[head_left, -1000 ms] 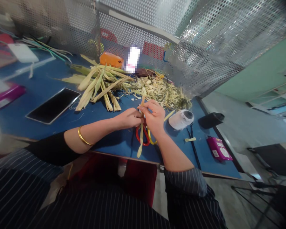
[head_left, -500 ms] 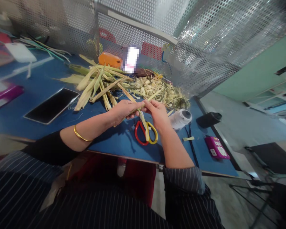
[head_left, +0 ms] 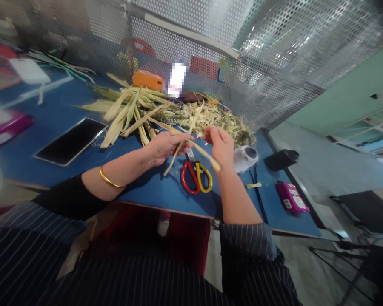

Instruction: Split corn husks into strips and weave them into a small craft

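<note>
My left hand (head_left: 164,148) pinches crossed strips of dry corn husk (head_left: 207,156) between thumb and fingers. One strip slants down to the right toward my right wrist; another runs from upper right to lower left across the fingers. My right hand (head_left: 222,144) is just to the right, off the strips, its fingers loosely bent and apart, with nothing visible in them. Below the hands, scissors (head_left: 190,177) with one red and one yellow handle lie on the blue table (head_left: 153,191). Beside my right wrist lies a cone of white thread (head_left: 243,159).
Long husks (head_left: 121,114) and a heap of shredded husk (head_left: 213,117) lie behind the hands. A dark tablet or phone (head_left: 70,141) is at left. At right are a black roll (head_left: 281,160) and a purple packet (head_left: 292,197). A perforated metal screen (head_left: 185,36) stands behind.
My right hand has let go of the husk strips and moved slightly right and up. The strips have swung apart into a cross, uncovering the scissors' handles.
</note>
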A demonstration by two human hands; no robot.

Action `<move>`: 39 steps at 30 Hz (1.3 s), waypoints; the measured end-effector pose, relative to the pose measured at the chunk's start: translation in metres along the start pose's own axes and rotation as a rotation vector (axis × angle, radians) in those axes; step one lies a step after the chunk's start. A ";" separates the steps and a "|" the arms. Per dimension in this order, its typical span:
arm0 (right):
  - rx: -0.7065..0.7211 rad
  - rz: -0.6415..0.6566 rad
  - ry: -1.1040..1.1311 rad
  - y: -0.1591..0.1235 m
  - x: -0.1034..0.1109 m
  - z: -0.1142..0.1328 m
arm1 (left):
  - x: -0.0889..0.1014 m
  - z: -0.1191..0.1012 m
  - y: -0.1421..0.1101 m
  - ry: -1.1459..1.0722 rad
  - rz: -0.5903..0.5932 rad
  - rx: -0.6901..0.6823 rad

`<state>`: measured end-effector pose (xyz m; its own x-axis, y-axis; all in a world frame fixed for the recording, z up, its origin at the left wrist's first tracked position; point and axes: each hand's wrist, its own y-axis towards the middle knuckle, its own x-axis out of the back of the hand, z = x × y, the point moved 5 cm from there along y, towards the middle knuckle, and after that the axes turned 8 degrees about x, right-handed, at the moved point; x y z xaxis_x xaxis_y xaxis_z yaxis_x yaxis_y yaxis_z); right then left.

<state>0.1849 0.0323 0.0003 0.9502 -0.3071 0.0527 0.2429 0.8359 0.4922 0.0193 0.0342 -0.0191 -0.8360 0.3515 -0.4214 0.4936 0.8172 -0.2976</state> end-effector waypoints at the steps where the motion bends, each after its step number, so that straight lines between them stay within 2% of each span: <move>1: -0.005 -0.074 0.005 0.002 0.006 -0.002 | 0.003 -0.004 0.001 -0.071 -0.014 -0.012; 3: -0.075 -0.162 0.021 0.002 0.010 -0.009 | 0.008 -0.013 0.001 -0.181 -0.037 -0.067; 4: -0.136 -0.136 0.028 0.000 0.007 -0.013 | 0.010 -0.017 0.001 -0.219 -0.043 -0.104; 5: -0.201 -0.050 0.038 -0.004 -0.001 -0.017 | 0.011 -0.020 0.001 -0.243 -0.045 -0.141; 7: -0.271 0.243 0.050 -0.016 -0.024 -0.018 | 0.011 -0.020 0.001 -0.257 -0.044 -0.191; 8: -0.251 0.367 0.057 -0.022 -0.034 -0.015 | 0.011 -0.018 0.002 -0.246 -0.043 -0.200; 10: -0.153 0.462 0.022 -0.032 -0.047 -0.006 | 0.007 -0.012 0.005 -0.197 -0.031 -0.192; 16: 0.079 0.415 -0.203 -0.041 -0.050 0.010 | -0.002 -0.004 0.009 -0.110 0.045 -0.252; 23: 0.211 0.487 -0.308 -0.047 -0.054 0.017 | 0.003 -0.002 0.005 -0.182 -0.093 -0.228; 27: 0.251 0.515 -0.428 -0.049 -0.055 0.016 | 0.005 -0.001 0.006 -0.174 -0.092 -0.171; 29: 0.323 0.515 -0.509 -0.048 -0.053 0.020 | 0.005 -0.004 0.006 -0.176 -0.092 -0.151; 31: 0.454 0.430 -0.601 -0.046 -0.046 0.030 | 0.007 -0.009 0.005 -0.190 -0.094 -0.143; 35: 0.684 0.115 -0.800 -0.043 -0.029 0.049 | 0.007 -0.013 0.003 -0.163 -0.067 -0.107; 37: 0.713 0.083 -0.933 -0.041 -0.027 0.049 | 0.008 -0.012 0.003 -0.127 -0.085 -0.116; 39: 0.715 0.123 -1.066 -0.039 -0.030 0.046 | 0.008 -0.010 0.002 -0.093 -0.103 -0.147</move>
<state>0.1381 -0.0121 0.0195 0.2538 -0.7325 0.6317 -0.3068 0.5584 0.7708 0.0113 0.0435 -0.0146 -0.8513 0.2242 -0.4743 0.3603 0.9070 -0.2180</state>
